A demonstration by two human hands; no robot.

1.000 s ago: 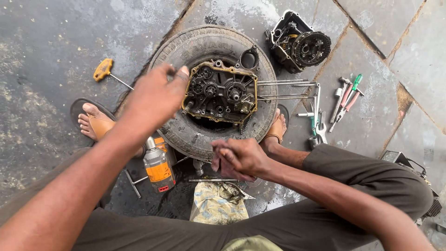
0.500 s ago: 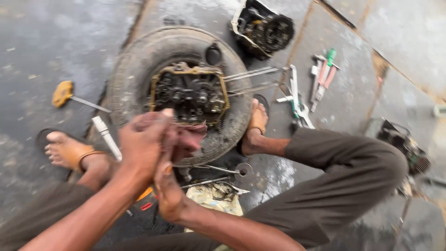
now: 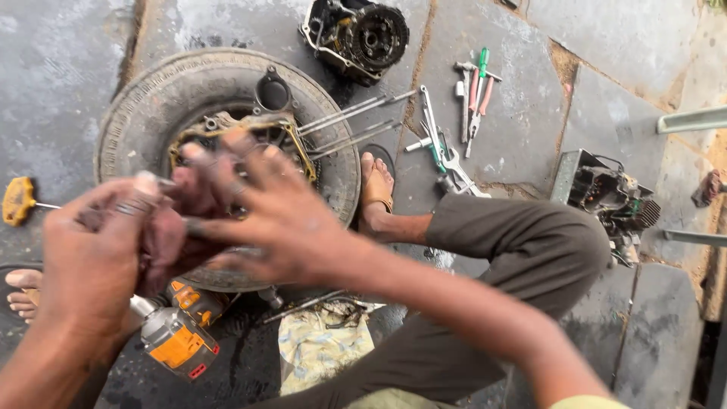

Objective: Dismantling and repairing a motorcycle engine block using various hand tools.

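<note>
My hands meet in front of me, blurred by motion, above the near rim of an old tyre lying flat on the stone floor. My left hand grips a dark red rag. My right hand presses against that rag with its fingers spread apart. Inside the tyre sits a greasy engine block with a yellowish gasket edge, partly hidden behind my fingers. Long metal studs stick out of it to the right.
An orange power driver lies under my left wrist beside a patterned cloth. A yellow-handled tool lies at the left. An engine cover lies beyond the tyre; pliers, wrenches and another engine part lie at the right. My sandalled foot rests by the tyre.
My left hand left the engine block and came back to meet my right hand. Both hands now rub on the rag, and the view has shifted right.
</note>
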